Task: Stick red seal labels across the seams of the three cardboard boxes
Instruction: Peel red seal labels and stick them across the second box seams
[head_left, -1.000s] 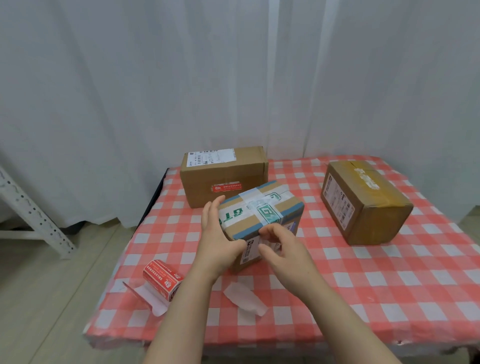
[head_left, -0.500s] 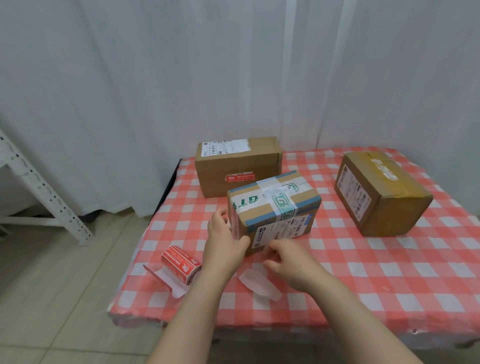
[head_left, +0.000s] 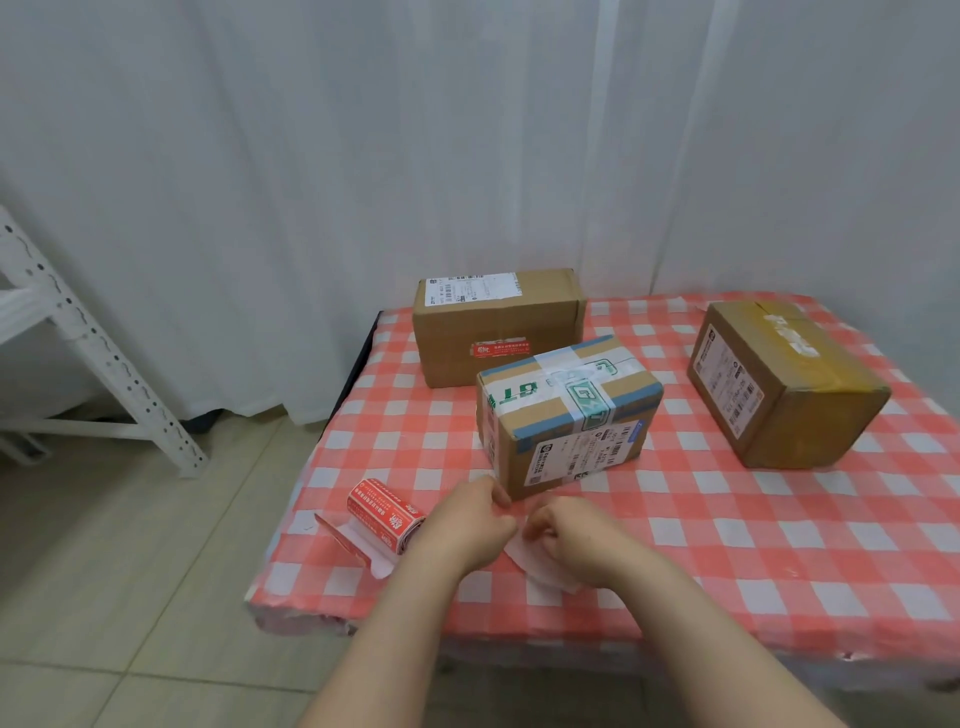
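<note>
On the checked worktop (head_left: 779, 545) the taped box (head_left: 571, 410) stands in the middle. A second box (head_left: 498, 322) at its 11 o'clock carries a red label (head_left: 501, 349) on its front, and a third box (head_left: 784, 384) sits apart at 3 o'clock. The left hand (head_left: 467, 525) and right hand (head_left: 571, 535) meet at the taped box's 6 o'clock, fingers curled over a white paper slip (head_left: 545, 571). I cannot tell whether either hand pinches anything. The label roll (head_left: 384, 514) lies at the hands' 9 o'clock.

Left hand (head_left: 462, 525), right hand (head_left: 571, 530) meet over white paper (head_left: 550, 576); taped box (head_left: 566, 410) behind
</note>
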